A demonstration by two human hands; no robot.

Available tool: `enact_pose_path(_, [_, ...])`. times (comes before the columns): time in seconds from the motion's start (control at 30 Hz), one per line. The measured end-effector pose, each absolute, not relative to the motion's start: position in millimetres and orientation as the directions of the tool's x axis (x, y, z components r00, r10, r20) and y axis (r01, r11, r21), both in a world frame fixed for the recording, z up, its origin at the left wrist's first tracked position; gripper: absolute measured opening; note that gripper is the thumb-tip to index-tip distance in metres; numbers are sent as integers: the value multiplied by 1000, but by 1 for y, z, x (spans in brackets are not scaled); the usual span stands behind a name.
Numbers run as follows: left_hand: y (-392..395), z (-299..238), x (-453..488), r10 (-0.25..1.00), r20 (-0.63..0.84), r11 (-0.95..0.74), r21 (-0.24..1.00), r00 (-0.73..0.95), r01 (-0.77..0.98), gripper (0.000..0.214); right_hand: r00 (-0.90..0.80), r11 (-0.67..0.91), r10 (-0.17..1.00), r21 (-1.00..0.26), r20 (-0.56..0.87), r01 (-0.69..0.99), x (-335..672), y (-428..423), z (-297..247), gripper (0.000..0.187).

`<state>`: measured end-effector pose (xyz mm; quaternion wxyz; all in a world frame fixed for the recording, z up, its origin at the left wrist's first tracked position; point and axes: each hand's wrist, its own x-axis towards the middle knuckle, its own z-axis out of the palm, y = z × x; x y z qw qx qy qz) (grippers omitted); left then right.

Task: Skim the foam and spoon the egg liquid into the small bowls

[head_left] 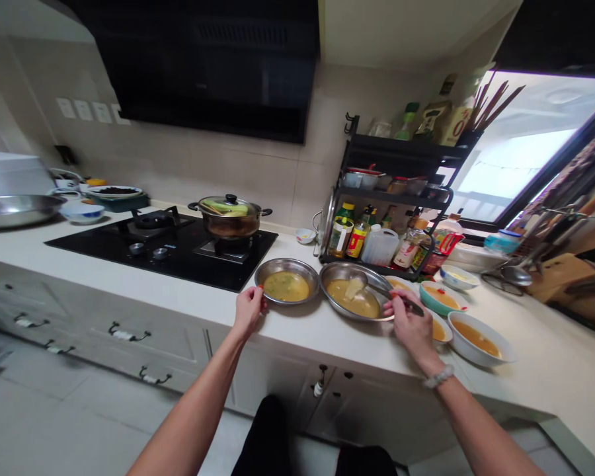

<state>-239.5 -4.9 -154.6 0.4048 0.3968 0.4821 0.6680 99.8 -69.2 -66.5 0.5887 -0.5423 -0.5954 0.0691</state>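
Observation:
Two steel bowls of yellow liquid stand side by side on the white counter. My left hand grips the near left rim of the smaller steel bowl. My right hand is closed on the handle of a ladle, whose scoop rests in the liquid of the larger steel bowl. Just right of that hand stand several smaller bowls of orange-yellow liquid, among them a green-rimmed bowl and a white bowl.
A black hob carries a lidded pot. A black rack of bottles and jars stands behind the bowls. Dishes and a large steel pan sit at far left. Utensils and a board lie by the window at right.

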Motion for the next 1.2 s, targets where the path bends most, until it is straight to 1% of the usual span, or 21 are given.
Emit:
enact_pose_path(0.07, [-5,-154,-239,922,138,-204,967,-363,-151,31,62,525,655,-512,753,680,101,-76,-70,14])
enact_pose_path(0.13, [-5,-154,-240,923,139,-202,968,-359,-146,31,-111,627,560,-332,821,705,98,-81,-69,13])
enact_pose_path(0.17, [-5,-155,-240,924,142,-205,968,-356,-145,31,-149,655,528,-289,836,699,93,-82,-67,12])
enact_pose_path(0.2, [-5,-155,-240,924,146,-209,967,-354,-145,31,-154,669,517,-285,842,686,87,-84,-65,12])
enact_pose_path(0.23, [-5,-155,-240,924,150,-213,966,-352,-146,31,-132,674,525,-316,841,668,79,-85,-64,13])
enact_pose_path(0.27, [-5,-155,-240,923,153,-216,965,-352,-147,31,-92,673,550,-375,830,637,69,-85,-62,13])
enact_pose_path(0.33, [-5,-155,-240,923,152,-216,964,-353,-152,31,-4,651,644,-546,765,528,47,-85,-61,15])
enact_pose_path(0.4, [-5,-155,-239,924,143,-210,965,-355,-158,31,66,586,743,-695,666,417,25,-83,-62,15])
enact_pose_path(0.47, [-5,-154,-239,925,135,-205,965,-355,-166,30,53,548,799,-762,599,344,5,-79,-66,14])
enact_pose_path(0.6, [-4,-155,-239,926,138,-208,964,-353,-167,31,6,513,842,-805,539,296,-19,-64,-76,17])
enact_pose_path(0.7, [-3,-156,-239,925,146,-212,964,-350,-160,31,78,405,900,-889,429,213,-28,-51,-85,19])
enact_pose_path(0.8, [-3,-158,-240,928,140,-205,966,-344,-159,32,254,285,929,-958,271,-19,-32,-40,-90,21])
enact_pose_path(0.87, [-3,-158,-240,929,141,-204,967,-343,-155,32,346,238,924,-953,163,-188,-32,-35,-90,23])
enact_pose_path(0.93, [-3,-157,-239,929,140,-202,967,-342,-153,32,370,215,924,-930,96,-297,-30,-33,-89,25])
enact_pose_path(1.03, [-4,-157,-239,930,136,-199,968,-342,-154,32,367,219,926,-914,85,-341,-27,-35,-85,25])
enact_pose_path(1.2, [-3,-157,-239,925,141,-210,963,-352,-166,32,395,246,913,-912,104,-328,-22,-39,-79,25])
